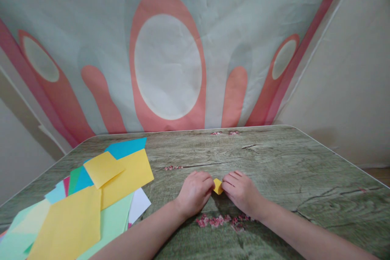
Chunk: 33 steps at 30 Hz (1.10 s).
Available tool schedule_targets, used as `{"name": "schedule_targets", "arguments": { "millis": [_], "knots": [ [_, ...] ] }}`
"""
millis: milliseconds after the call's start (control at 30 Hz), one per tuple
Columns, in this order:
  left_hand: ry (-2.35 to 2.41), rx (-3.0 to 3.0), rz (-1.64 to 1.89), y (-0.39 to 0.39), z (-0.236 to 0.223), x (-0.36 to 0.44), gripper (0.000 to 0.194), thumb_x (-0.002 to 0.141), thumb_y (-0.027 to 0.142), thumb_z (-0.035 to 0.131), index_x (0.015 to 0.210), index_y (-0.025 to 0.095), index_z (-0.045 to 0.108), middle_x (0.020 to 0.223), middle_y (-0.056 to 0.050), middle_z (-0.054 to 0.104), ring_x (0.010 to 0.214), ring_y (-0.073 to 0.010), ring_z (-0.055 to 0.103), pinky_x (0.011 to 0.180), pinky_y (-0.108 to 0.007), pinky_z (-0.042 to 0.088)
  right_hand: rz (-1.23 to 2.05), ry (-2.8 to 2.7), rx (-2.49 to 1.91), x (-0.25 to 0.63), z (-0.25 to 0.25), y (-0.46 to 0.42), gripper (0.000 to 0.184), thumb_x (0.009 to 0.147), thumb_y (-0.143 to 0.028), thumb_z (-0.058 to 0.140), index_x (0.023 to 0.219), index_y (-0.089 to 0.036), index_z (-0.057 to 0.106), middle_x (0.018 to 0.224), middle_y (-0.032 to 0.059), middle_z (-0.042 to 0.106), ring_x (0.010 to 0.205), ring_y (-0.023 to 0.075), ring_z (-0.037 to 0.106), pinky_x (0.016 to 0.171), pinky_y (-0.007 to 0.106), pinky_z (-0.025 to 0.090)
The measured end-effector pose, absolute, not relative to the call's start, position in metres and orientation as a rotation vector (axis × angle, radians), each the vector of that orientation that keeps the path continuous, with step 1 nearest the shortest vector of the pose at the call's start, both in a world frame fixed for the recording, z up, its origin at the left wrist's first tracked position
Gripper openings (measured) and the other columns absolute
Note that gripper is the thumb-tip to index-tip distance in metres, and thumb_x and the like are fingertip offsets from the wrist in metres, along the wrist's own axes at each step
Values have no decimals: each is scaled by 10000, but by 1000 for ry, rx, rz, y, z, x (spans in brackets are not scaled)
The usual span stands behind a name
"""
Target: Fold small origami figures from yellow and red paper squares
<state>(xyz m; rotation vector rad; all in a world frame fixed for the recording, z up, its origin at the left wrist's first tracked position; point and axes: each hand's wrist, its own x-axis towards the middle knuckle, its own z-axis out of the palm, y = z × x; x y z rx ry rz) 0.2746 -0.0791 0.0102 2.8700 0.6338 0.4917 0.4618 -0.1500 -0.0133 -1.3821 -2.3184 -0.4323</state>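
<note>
A small folded piece of yellow paper (217, 186) is held just above the table between my two hands. My left hand (196, 193) pinches its left side, with the fingers curled around the edge. On the opposite side, my right hand (242, 191) grips the paper with bent fingers. Most of the folded paper is covered by the fingertips; only a little diamond-shaped part shows between them.
Loose sheets of coloured paper lie heaped on the left, among them a large yellow sheet (68, 223), a blue sheet (129, 147) and a white sheet (139, 204). The wood-patterned table (304, 162) reaches back to a printed cloth backdrop (167, 65).
</note>
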Motion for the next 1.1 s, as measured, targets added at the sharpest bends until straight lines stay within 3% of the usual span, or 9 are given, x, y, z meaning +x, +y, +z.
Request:
{"name": "schedule_targets", "arguments": {
  "millis": [433,767,1100],
  "knots": [
    [535,2718,480,-72,10,270,150,864,244,498,860,188,636,893,-51,633,853,-176,561,786,-286,420,-115,-2266,-1392,466,-3,-152,191,889,-207,480,777,-196,635,742,27,579,715,157,513,661,288,375],
    [778,2518,544,-67,6,276,200,839,341,540,774,208,674,779,-16,630,799,-168,553,759,-274,386,342,-2022,-1476,471,-4,-144,191,873,-216,505,743,-193,642,742,13,569,724,141,533,659,261,421],
    [951,2610,518,-67,3,283,239,840,382,524,737,183,608,769,-28,603,773,-180,540,704,-282,366,322,-1939,-1493,469,-9,-139,177,821,-166,535,649,-175,575,757,19,543,740,148,523,672,281,424]
  ]
}}
